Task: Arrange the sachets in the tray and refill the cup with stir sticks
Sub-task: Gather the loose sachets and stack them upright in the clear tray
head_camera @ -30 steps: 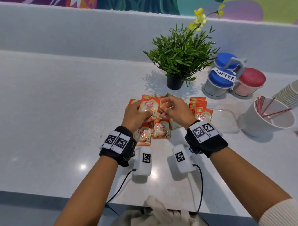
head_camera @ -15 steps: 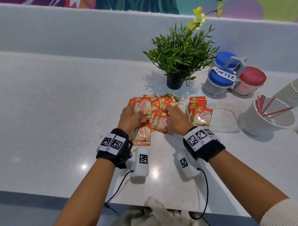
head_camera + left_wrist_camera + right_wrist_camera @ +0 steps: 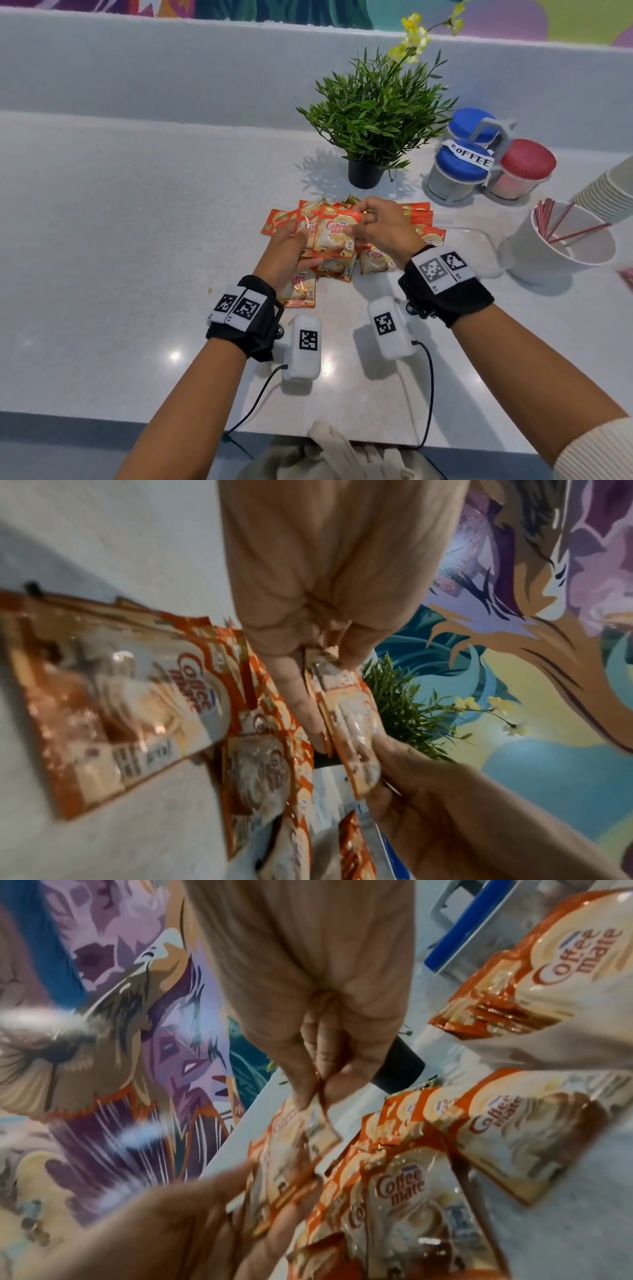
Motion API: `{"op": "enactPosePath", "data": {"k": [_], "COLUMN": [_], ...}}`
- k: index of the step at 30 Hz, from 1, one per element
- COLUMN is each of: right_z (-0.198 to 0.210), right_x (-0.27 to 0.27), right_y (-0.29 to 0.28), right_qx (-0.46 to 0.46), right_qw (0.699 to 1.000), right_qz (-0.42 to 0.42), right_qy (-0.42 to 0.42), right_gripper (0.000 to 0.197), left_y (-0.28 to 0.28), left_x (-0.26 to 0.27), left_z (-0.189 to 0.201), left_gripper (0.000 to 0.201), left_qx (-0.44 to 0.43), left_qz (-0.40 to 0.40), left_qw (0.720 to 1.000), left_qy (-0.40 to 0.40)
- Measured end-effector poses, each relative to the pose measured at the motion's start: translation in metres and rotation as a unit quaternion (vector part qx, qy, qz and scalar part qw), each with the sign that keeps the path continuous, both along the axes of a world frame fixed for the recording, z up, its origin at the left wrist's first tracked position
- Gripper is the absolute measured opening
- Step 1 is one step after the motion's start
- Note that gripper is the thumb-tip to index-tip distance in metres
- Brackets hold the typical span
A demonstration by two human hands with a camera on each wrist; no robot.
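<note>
A: What lies on the pale desk [image 3: 102, 260], from left to right?

B: First the left hand [image 3: 287, 245], its grip curled round a small stack of orange sachets [image 3: 337, 233] held upright above the loose pile [image 3: 371, 260]. Next the right hand [image 3: 380, 228], its thumb and fingertips pinching the front sachet's top edge. Right of that, the clear tray [image 3: 479, 236], with a short row of sachets standing at its left end. Farthest right, the white cup [image 3: 561, 253], holding only a few red stir sticks [image 3: 548, 219].

A: How should this step be done well?

B: In my judgement, square the stack's edges against the left palm, all labels facing one way, before carrying it over. Set it upright just beside the standing row, so nothing topples. The slick foil may slide, so hold firmly.
</note>
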State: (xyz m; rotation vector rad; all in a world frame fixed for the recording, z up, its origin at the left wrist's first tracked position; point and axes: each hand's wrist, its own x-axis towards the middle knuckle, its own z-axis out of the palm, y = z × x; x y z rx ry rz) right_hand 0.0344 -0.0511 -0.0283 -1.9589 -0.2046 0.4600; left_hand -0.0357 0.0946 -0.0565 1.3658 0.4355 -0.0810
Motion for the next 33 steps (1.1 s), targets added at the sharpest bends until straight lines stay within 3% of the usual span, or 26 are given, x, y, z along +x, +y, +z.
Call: {"op": "enactPosePath", "data": {"k": [9, 11, 13, 15, 17, 20, 23, 30, 33], "right_z": [-0.017, -0.026, -0.034, -0.042, -0.045, -0.047, -0.047, -0.024, -0.014], "right_x": [-0.003, 0.0, 0.001, 0.0, -0.005, -0.006, -0.006, -0.004, -0.002], "right_y": [0.014, 0.013, 0.009, 0.006, 0.005, 0.005, 0.005, -0.016, -0.026], "right_qx": [0.026, -0.037, -0.163, -0.27, -0.303, -0.302, -0.295, -0.101, -0.033], "right_qw": [0.999, 0.998, 0.985, 0.958, 0.945, 0.947, 0.947, 0.989, 0.994], "right_qz": [-0.037, -0.035, 0.003, 0.058, 0.082, 0.073, 0.084, 0.07, 0.085], "right_qy": [-0.024, -0.034, -0.061, -0.083, -0.094, -0.088, -0.096, -0.087, -0.055], "right_gripper": [0.024, 0.017, 0.018, 0.037, 0.05, 0.049, 0.029, 0.018, 0.019], "left_y": [-0.009, -0.006, -0.003, 0.0, 0.001, 0.002, 0.002, 0.005, -0.003], "left_x": [0.003, 0.002, 0.001, 0.001, 0.001, 0.002, 0.002, 0.006, 0.009], "left_z": [-0.001, -0.004, -0.009, -0.012, -0.014, -0.014, -0.013, -0.021, -0.016], "left_gripper": [0.035, 0.038, 0.041, 0.045, 0.049, 0.047, 0.042, 0.046, 0.032], "left_qx": [0.019, 0.034, 0.05, 0.056, 0.055, 0.06, 0.064, 0.118, 0.119], "left_qz": [0.016, 0.028, 0.048, 0.06, 0.064, 0.063, 0.062, 0.085, 0.07], "left_qw": [0.999, 0.999, 0.998, 0.997, 0.996, 0.996, 0.996, 0.989, 0.99], "left_qy": [-0.02, -0.012, 0.003, 0.012, 0.012, 0.009, 0.002, 0.022, 0.015]}}
